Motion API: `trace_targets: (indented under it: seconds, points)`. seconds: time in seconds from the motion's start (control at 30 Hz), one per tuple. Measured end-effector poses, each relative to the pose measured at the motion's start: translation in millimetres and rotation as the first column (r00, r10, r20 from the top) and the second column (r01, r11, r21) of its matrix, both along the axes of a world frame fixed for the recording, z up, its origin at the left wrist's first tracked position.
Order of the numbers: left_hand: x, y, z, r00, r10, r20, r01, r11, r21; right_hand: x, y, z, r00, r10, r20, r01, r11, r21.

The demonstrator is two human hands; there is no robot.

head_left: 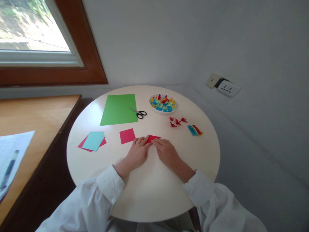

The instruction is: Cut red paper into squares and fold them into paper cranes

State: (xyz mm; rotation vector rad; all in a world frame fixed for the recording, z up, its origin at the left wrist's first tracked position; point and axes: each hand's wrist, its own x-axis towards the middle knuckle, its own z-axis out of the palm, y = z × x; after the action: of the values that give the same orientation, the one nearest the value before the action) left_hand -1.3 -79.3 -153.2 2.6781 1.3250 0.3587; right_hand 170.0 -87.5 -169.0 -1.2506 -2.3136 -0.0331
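Observation:
A small red origami paper (153,138), folded to a triangle, lies on the round white table (154,199) between my hands. My left hand (139,150) is closed at its left side, thumb and fingers pressed on its edge. From the right, my right hand (167,152) holds the lower right edge down with its fingertips together. Part of the folded paper is hidden under the fingers. Just left of my left hand lies a flat red paper square (127,136).
Black-handled scissors (140,113) rest partly on a green sheet (119,109). A white bowl (164,112) holds many coloured paper cranes. Several red cranes (178,121) and fanned paper strips (195,130) lie at right. Light blue paper (93,140) overlaps red paper at left.

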Motion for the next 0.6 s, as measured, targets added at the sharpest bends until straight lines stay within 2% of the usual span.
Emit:
trace_targets:
  seconds: [0.13,0.27,0.43,0.6]
  points:
    - [-4,0,-0.2,0.999,-0.03,0.029,0.031,0.999,-0.027,0,2,2.2,0.999,-0.027,0.034,0.028,0.999,-0.032]
    - [-14,-6,-3.0,0.997,-0.05,0.057,0.049,0.999,0.008,-1,1,3.5,0.997,-0.045,0.056,0.048,0.998,-0.042]
    - [-28,-16,-5.5,0.999,-0.029,0.041,0.028,0.999,0.026,-2,-4,9.5,0.998,-0.036,0.044,0.038,0.998,-0.05]
    - [-30,-18,-7.5,0.998,-0.031,0.056,0.027,0.998,0.063,-4,-10,14.9,0.996,-0.005,0.088,0.013,0.996,-0.086]
